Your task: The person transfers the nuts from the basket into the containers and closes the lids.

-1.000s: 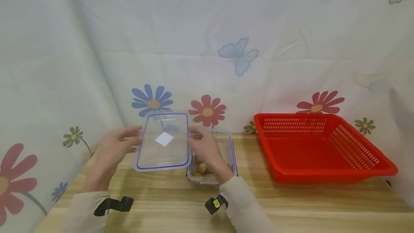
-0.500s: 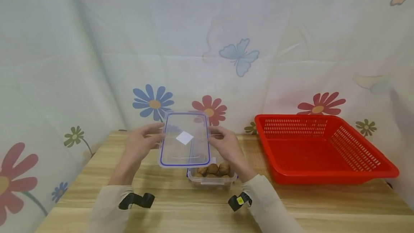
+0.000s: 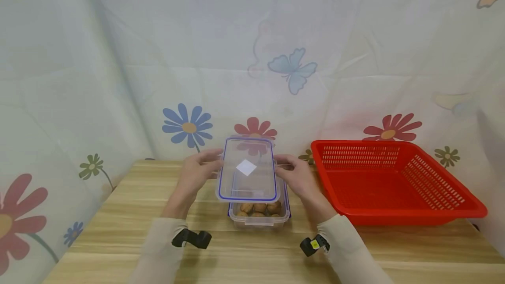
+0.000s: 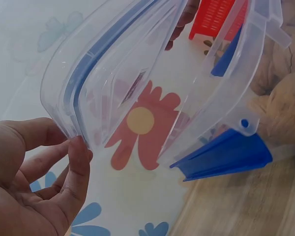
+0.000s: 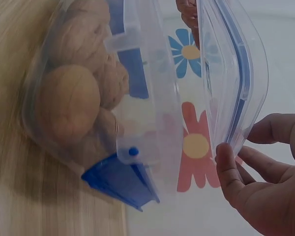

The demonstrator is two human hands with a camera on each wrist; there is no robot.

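Observation:
A clear plastic lid [image 3: 248, 183] with a blue seal ring and a white diamond patch hangs above a clear food container [image 3: 258, 221]. My left hand [image 3: 196, 172] pinches the lid's left edge between thumb and fingers. At the opposite edge my right hand [image 3: 300, 178] pinches it the same way. Several walnuts [image 3: 259, 207] lie inside the container, partly hidden in the head view by the lid. Both wrist views show a gap between lid and container rim. A blue side latch [image 4: 226, 155] hangs outward in the left wrist view; another blue latch [image 5: 123, 182] does so in the right.
A red plastic basket [image 3: 398, 216] with slotted walls stands to the right of the container. The wooden table [image 3: 244, 257] ends at the back against a white flowered cloth [image 3: 221, 78].
Both hands have carried the lid rightward, from left of the container to above it. The walnuts near the front have come into clearer view. Container and basket have stayed in place.

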